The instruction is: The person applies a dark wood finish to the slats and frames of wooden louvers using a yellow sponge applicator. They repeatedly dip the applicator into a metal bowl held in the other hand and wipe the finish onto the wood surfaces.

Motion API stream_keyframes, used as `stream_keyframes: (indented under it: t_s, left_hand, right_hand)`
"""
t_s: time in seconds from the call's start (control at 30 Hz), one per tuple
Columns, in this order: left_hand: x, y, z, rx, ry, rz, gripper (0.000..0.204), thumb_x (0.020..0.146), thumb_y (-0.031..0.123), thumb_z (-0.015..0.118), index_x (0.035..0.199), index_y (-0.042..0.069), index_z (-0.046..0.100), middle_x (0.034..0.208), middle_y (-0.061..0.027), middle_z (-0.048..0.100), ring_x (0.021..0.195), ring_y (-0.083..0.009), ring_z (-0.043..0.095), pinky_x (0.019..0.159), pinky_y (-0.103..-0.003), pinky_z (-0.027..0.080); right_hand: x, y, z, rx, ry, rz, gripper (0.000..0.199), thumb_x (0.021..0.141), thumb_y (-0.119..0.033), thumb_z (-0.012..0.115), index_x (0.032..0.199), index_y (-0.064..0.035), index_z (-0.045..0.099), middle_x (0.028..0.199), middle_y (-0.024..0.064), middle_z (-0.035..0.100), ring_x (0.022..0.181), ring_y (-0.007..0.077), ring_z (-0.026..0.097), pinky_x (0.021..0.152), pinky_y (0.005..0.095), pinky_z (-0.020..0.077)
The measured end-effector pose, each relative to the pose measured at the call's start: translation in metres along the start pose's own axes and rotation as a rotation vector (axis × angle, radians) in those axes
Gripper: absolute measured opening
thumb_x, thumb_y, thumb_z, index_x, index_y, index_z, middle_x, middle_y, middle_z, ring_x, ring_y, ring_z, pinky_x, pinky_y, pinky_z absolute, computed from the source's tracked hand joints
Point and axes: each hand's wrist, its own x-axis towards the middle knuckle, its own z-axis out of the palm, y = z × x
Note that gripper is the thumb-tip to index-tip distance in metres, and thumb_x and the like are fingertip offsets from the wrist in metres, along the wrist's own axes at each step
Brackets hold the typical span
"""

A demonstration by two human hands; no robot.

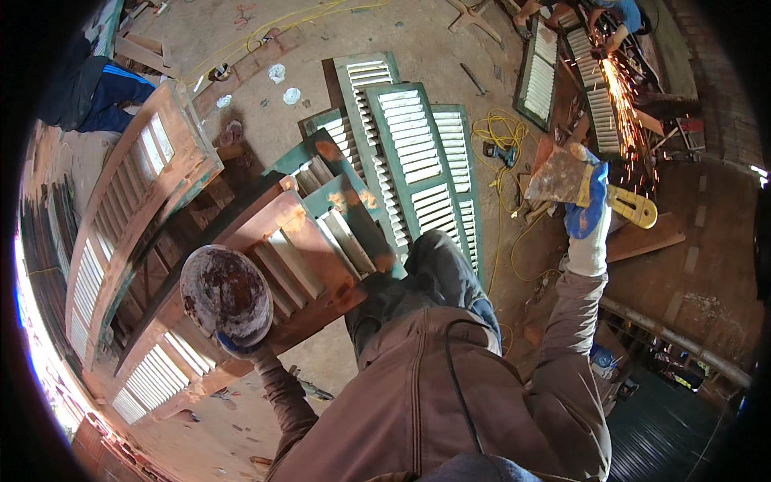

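My left hand (239,347), in a blue-palmed glove, grips the lower rim of a round bowl (226,294) smeared inside with dark brown and whitish stuff. The bowl is over a louvered wooden shutter (277,221) with reddish-brown patches. Out to the right, my right hand (593,202), gloved in blue and white, is closed round the yellow handle of a wide putty knife (556,177). Its blade is stained and points left, away from the shutters. Part of the handle is hidden in the glove.
Green louvered shutters (411,136) lie ahead of me, and a large brown one (136,185) leans at left. A cordless drill (499,154) lies by a yellow cord (498,124). At upper right a person (618,20) works amid flying sparks (617,92); another person's legs (112,92) show upper left.
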Motion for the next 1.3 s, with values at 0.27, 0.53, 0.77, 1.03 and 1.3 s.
stream_keyframes:
  t_s: [0.27,0.53,0.77,1.03,1.3]
  left_hand:
    - [0.001,0.011,-0.004,0.17,0.045,-0.429,0.067,0.097,0.031,0.06,0.152,0.005,0.032,0.151,-0.0107,0.042,0.137,-0.0256,0.042,0.117,-0.043,0.033]
    - [-0.008,0.208,0.089,0.03,0.473,-0.472,0.045,0.098,0.032,0.054,0.134,0.005,0.056,0.13,-0.0125,0.061,0.115,-0.0303,0.06,0.1,-0.048,0.049]
    - [-0.128,0.343,0.269,-0.206,0.47,-0.365,0.063,0.091,0.046,0.055,0.14,0.007,0.052,0.139,-0.0133,0.057,0.124,-0.0327,0.056,0.099,-0.053,0.049]
    - [-0.145,0.481,0.541,-1.228,-0.377,-0.483,0.067,0.1,0.05,0.036,0.154,0.009,0.033,0.161,-0.0125,0.029,0.148,-0.034,0.027,0.121,-0.054,0.017]
    - [-0.117,0.458,0.756,-1.003,0.006,-0.724,0.057,0.104,0.041,0.044,0.149,0.007,0.041,0.148,-0.0075,0.048,0.137,-0.0207,0.043,0.118,-0.038,0.029]
  right_hand:
    - [0.07,-0.01,-0.05,-0.148,0.041,0.132,0.058,0.102,-0.056,0.045,0.132,-0.0085,0.058,0.115,0.0062,0.067,0.091,0.016,0.069,0.067,0.0295,0.059]
    - [0.267,-0.001,-0.101,-0.141,-0.249,0.139,0.054,0.101,-0.051,0.049,0.131,-0.0068,0.058,0.119,0.0075,0.066,0.103,0.0191,0.067,0.091,0.035,0.0549]
    - [0.412,0.054,-0.155,0.023,-0.575,0.229,0.057,0.101,-0.053,0.05,0.133,-0.0056,0.055,0.128,0.0073,0.061,0.115,0.0182,0.058,0.101,0.0363,0.0469]
    - [0.509,0.021,-0.156,-0.008,-0.707,0.297,0.074,0.097,-0.068,0.04,0.137,-0.007,0.051,0.133,0.0088,0.056,0.114,0.0194,0.06,0.073,0.0309,0.059]
    - [0.595,-0.018,-0.044,-0.07,-0.947,-0.243,0.027,0.096,-0.009,0.061,0.122,-0.0015,0.061,0.118,0.0062,0.066,0.096,0.0122,0.065,0.077,0.0234,0.0539]
